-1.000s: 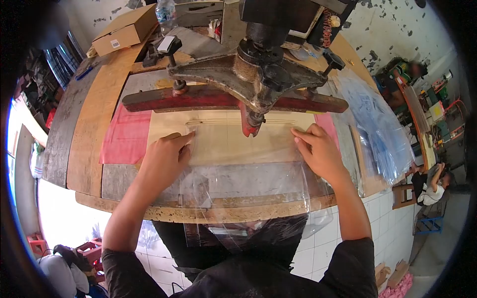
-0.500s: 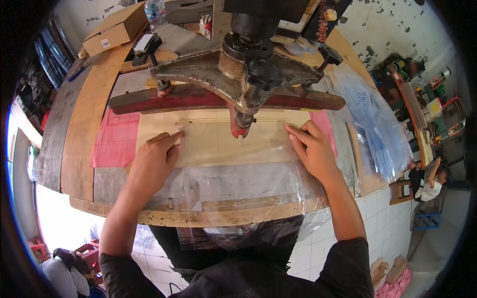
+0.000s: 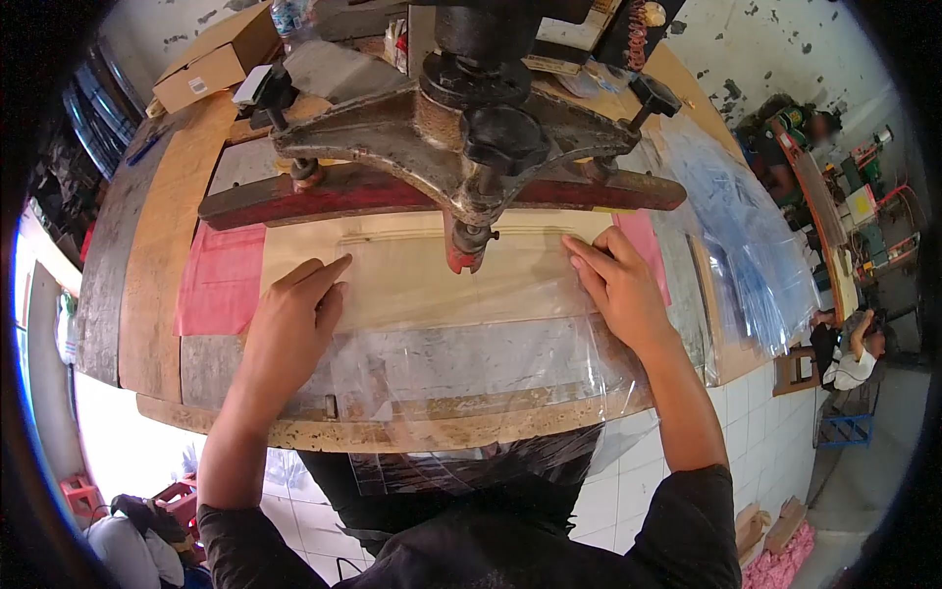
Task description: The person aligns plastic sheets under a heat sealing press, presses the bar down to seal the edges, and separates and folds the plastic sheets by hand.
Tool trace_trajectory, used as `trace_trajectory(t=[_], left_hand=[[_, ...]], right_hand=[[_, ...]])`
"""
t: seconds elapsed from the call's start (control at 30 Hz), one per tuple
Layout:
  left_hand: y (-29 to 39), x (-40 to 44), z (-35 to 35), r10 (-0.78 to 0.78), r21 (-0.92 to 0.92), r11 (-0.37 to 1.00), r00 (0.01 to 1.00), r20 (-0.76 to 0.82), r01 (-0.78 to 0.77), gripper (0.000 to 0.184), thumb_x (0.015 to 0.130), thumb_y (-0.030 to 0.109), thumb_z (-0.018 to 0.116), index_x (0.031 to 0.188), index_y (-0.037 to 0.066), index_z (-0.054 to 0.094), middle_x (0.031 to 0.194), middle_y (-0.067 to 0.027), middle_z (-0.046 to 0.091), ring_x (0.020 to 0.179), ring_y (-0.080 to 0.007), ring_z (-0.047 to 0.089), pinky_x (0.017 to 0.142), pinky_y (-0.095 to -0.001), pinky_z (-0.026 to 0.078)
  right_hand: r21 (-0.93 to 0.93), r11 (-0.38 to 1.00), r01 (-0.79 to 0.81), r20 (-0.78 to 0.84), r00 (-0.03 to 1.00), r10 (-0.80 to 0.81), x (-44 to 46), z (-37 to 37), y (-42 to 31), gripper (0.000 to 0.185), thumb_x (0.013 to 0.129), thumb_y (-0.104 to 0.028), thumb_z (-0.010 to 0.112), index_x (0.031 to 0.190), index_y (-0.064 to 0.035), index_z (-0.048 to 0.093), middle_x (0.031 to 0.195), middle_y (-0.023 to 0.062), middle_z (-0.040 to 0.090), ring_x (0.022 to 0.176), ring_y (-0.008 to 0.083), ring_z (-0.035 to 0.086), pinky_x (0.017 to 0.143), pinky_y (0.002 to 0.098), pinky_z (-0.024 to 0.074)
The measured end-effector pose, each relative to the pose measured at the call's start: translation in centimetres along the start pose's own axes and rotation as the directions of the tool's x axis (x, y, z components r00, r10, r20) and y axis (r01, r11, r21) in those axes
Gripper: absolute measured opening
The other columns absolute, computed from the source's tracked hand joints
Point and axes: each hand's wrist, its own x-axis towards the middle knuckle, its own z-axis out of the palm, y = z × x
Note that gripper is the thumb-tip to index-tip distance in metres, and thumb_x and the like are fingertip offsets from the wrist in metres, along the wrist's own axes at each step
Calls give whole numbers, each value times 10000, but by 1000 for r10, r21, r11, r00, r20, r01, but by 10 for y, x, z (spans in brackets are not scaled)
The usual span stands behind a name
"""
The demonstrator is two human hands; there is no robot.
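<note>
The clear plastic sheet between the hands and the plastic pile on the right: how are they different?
The clear plastic sheet is spread out, while the plastic pile looks heaped in many layers. The sheet looks almost colourless; the pile looks bluish. The left hand and right hand are at the sheet's sides; neither is at the pile. Both look like see-through plastic.

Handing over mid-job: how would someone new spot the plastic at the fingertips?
Find the dark press above the table. Between left hand and right hand lies the clear plastic; unlike the bluish pile, it drapes over the front edge.
</note>
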Motion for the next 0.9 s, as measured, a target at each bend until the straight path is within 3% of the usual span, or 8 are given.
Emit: trace_trajectory(t=[0.2, 0.27, 0.4, 0.5, 0.57, 0.9], left_hand=[[1, 3, -2, -3, 4, 1000, 1000, -9, 3, 364, 977, 19, 610, 1333, -17, 678, 907, -190, 615, 763, -330, 602, 738, -411, 495], [-6, 3, 2, 4, 39, 999, 1000, 20, -5, 329, 993, 63, 618, 1306, -10, 692, 992, -201, 673, 856, -400, 659, 798, -457, 524], [-2, 4, 2, -38, 45, 998, 998, 40, 36, 321, 991, 66, 621, 1295, -5, 700, 994, -201, 677, 859, -398, 663, 798, -462, 526], [-2, 4, 4, -61, 36, 998, 998, 20, 60, 312, 984, 65, 626, 1276, -4, 712, 976, -202, 677, 853, -394, 665, 794, -459, 523], [-5, 4, 5, -22, 14, 1000, 1000, -4, 22, 329, 981, 18, 623, 1297, -5, 710, 866, -177, 612, 717, -293, 580, 713, -397, 486], [-8, 1, 6, -58, 6, 998, 998, -26, 58, 308, 968, 39, 648, 1263, -3, 728, 868, -176, 629, 725, -311, 604, 718, -405, 501]], right_hand=[[64, 995, -78, 47, 996, 75, 1, -2, -3, 311, 964, -120, 729, 1273, -97, 756, 951, 93, 579, 843, 267, 630, 746, 404, 527], [54, 995, -78, 44, 996, 75, 2, -3, -5, 312, 965, -122, 732, 1275, -100, 758, 945, 94, 581, 834, 263, 627, 737, 399, 525], [46, 997, -59, 14, 998, 58, 1, -2, -5, 296, 965, -124, 735, 1259, -103, 767, 928, 90, 583, 814, 256, 626, 724, 393, 523], [60, 995, -85, 21, 996, 84, 2, -4, -7, 285, 960, -130, 745, 1242, -107, 776, 913, 86, 583, 787, 250, 624, 704, 386, 522], [60, 993, -107, 37, 994, 105, 1, -5, -8, 320, 977, -116, 733, 1296, -120, 759, 937, 68, 558, 774, 203, 573, 688, 343, 480], [101, 989, -106, 4, 994, 106, 3, -3, -8, 258, 948, -118, 762, 1204, -100, 788, 914, 84, 595, 755, 230, 606, 660, 367, 499]])
